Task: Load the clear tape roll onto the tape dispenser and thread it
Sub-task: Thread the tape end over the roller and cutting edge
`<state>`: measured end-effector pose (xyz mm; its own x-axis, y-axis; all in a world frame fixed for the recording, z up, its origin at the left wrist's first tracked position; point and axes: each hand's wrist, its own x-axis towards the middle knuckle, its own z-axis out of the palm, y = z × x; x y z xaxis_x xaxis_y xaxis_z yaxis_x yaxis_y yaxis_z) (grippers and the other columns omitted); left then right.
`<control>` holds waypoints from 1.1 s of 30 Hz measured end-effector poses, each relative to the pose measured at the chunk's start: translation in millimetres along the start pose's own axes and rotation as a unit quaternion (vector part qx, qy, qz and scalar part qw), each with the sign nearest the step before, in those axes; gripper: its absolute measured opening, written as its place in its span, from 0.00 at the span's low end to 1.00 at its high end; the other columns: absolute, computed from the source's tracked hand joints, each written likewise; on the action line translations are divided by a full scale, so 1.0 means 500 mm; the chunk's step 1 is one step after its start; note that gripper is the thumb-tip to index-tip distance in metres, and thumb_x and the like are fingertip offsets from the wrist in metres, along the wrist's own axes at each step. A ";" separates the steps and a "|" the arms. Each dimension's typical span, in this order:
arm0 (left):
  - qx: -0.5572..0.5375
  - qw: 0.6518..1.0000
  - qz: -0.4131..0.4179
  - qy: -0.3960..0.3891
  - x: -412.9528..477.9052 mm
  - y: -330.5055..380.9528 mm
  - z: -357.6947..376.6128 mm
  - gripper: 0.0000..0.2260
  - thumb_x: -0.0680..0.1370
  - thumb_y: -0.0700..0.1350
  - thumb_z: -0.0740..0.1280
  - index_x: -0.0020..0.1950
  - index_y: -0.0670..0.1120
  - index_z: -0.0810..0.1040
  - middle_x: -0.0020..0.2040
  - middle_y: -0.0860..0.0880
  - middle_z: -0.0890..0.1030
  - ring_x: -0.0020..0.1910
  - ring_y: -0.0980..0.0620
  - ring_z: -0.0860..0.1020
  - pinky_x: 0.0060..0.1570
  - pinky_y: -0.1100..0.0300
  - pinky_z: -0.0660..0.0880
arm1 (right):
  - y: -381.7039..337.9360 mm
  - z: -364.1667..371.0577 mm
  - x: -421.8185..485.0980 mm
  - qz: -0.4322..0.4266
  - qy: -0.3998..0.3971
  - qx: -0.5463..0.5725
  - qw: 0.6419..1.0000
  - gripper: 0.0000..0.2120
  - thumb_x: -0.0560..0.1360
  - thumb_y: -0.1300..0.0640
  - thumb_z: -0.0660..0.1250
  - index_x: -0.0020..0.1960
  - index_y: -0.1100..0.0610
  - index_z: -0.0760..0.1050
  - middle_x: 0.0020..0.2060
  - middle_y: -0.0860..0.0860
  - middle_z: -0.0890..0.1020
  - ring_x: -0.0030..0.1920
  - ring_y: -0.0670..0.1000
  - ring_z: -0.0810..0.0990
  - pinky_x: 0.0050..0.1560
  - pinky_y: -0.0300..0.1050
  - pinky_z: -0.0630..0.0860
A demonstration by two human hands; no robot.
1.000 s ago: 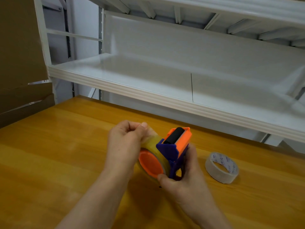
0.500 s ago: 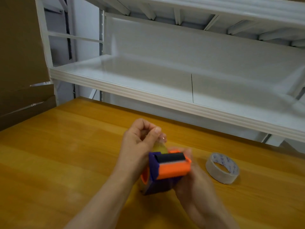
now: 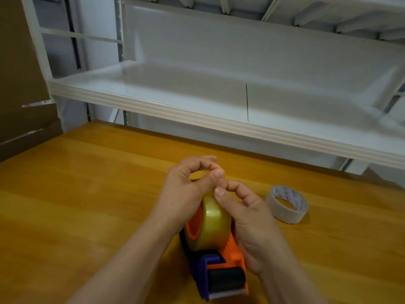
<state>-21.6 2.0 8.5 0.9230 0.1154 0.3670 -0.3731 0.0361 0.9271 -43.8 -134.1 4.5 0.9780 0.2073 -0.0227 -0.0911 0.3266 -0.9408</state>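
View: head camera, looking down at both hands over the worktop [image 3: 87, 194]
Clear tape roll [image 3: 215, 224]: yellowish and see-through, seated upright on the orange hub [image 3: 194, 227] of the tape dispenser, between the two hands
Tape dispenser [image 3: 232, 253]: orange and purple body, low over the worktop, cutter end pointing toward the camera; contact with the wood not clear
Roller [image 3: 226, 279]: black, lying across the near end of the dispenser, just behind the blade
Blade [image 3: 226, 295]: pale serrated strip at the very front edge
Left grip [image 3: 186, 191]: closed, palm against the left face of the roll, thumb and forefinger curled into a ring and pinching at the top of the roll's band
Right grip [image 3: 247, 218]: closed, palm and lower fingers cupped round the right side of the dispenser, thumb tip pressed on top of the roll, forefinger bent just behind it
Fingertips: both thumbs nearly touching at the crest of the roll
Loose end of tape: too clear to make out; threading cannot be told
Second roll [image 3: 287, 204]: whitish with printed core, lying flat on the worktop to the right, apart from the hands
Shelf [image 3: 153, 102]: white metal, overhanging the far edge of the worktop
Cardboard [image 3: 19, 62]: brown sheets standing at far left
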 end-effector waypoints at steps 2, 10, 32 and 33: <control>0.020 1.000 0.005 -0.008 0.000 0.007 -0.001 0.12 0.76 0.50 0.71 0.59 0.53 0.84 0.64 0.55 0.80 0.62 0.64 0.76 0.51 0.69 0.75 | 0.004 -0.003 0.002 -0.006 0.008 -0.004 1.000 0.05 0.71 0.58 0.74 0.47 0.55 0.82 0.47 0.62 0.86 0.48 0.62 0.81 0.61 0.71 0.74; 0.202 0.937 -0.056 -0.281 0.004 0.079 -0.110 0.18 0.73 0.42 0.68 0.57 0.61 0.70 0.61 0.59 0.77 0.67 0.61 0.72 0.66 0.57 0.68 | -0.008 -0.028 0.010 -0.013 0.061 0.020 0.998 0.05 0.72 0.58 0.73 0.48 0.56 0.80 0.38 0.57 0.85 0.35 0.56 0.81 0.39 0.54 0.79; 0.102 0.911 -0.119 -0.382 -0.035 0.046 0.007 0.28 0.70 0.29 0.76 0.65 0.51 0.77 0.58 0.51 0.83 0.55 0.57 0.83 0.52 0.65 0.78 | -0.045 -0.068 0.006 -0.024 0.112 -0.028 0.993 0.06 0.75 0.52 0.72 0.45 0.54 0.82 0.44 0.50 0.87 0.44 0.53 0.84 0.44 0.53 0.83; 0.101 0.911 -0.121 -0.382 -0.035 0.048 0.008 0.28 0.70 0.29 0.76 0.64 0.51 0.77 0.58 0.51 0.83 0.55 0.57 0.83 0.52 0.65 0.78 | -0.047 -0.071 0.006 -0.023 0.110 -0.034 0.993 0.07 0.75 0.51 0.72 0.46 0.55 0.83 0.47 0.50 0.86 0.47 0.54 0.84 0.47 0.55 0.83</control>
<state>-46.5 -3.0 24.5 0.8001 -0.5994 0.0247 -0.1966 -0.2231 0.9548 -31.9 -173.8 14.7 0.9988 -0.0153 -0.0457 -0.0400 0.2659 -0.9632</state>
